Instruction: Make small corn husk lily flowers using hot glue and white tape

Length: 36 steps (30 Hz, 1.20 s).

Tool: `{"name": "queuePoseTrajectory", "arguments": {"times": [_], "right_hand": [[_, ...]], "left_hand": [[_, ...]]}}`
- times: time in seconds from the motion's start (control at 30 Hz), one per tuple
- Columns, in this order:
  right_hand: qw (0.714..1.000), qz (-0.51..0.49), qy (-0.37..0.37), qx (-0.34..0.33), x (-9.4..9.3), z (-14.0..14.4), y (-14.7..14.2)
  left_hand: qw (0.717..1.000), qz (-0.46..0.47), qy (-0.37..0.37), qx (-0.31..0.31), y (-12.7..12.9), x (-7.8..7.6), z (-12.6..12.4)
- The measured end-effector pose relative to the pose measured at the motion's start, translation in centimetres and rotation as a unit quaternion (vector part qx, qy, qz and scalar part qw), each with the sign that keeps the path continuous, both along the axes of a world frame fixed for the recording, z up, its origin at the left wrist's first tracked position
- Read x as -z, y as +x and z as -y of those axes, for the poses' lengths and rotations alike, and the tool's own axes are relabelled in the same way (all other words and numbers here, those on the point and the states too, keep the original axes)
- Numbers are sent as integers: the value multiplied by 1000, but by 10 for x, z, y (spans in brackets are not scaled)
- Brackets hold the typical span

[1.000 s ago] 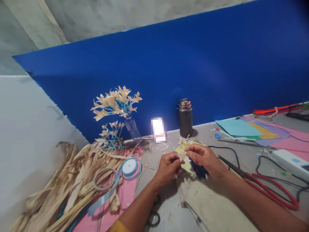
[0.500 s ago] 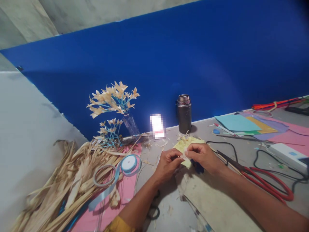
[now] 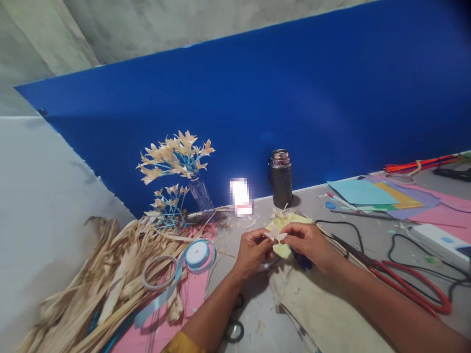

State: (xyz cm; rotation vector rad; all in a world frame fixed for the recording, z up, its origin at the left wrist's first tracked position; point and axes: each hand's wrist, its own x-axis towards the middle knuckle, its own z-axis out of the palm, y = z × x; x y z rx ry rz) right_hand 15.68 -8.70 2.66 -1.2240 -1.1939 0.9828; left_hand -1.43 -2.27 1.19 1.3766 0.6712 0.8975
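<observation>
Between my two hands is a small pale husk flower with pointed petals. My left hand pinches its left petals between thumb and fingers. On the other side, my right hand pinches the right petals. Crumpled yellow paper with husk scraps on it lies just behind the hands. Something dark blue sits under my right hand, mostly hidden. Below the hands a pale cloth-like sheet covers part of the table.
Dried husks, ribbon rolls and pink paper are at left. Finished flowers stand in a clear bottle. A dark flask is behind. Red-handled scissors, cables, a power strip and coloured sheets lie right.
The husk flower now faces me with its petals spread between my fingertips; before, it was mostly covered by them. The view has tilted slightly upward.
</observation>
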Motion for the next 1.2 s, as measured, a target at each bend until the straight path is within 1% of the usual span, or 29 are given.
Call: {"name": "queuePoseTrajectory", "arguments": {"times": [0.2,0.4,0.7,0.9,1.2], "right_hand": [[999,23,18,-21,-2,2,0],[999,37,23,-23,2,1,0],[998,48,34,-31,5,-2,0],[997,52,41,-27,5,-1,-1],[998,35,42,-17,6,0,-6]], "left_hand": [[1000,9,-23,-10,3,3,1],[999,12,-44,-15,4,4,3],[999,-6,-29,-41,4,7,1],[999,7,-11,-53,4,5,2],[997,20,-2,-81,5,6,2]]}}
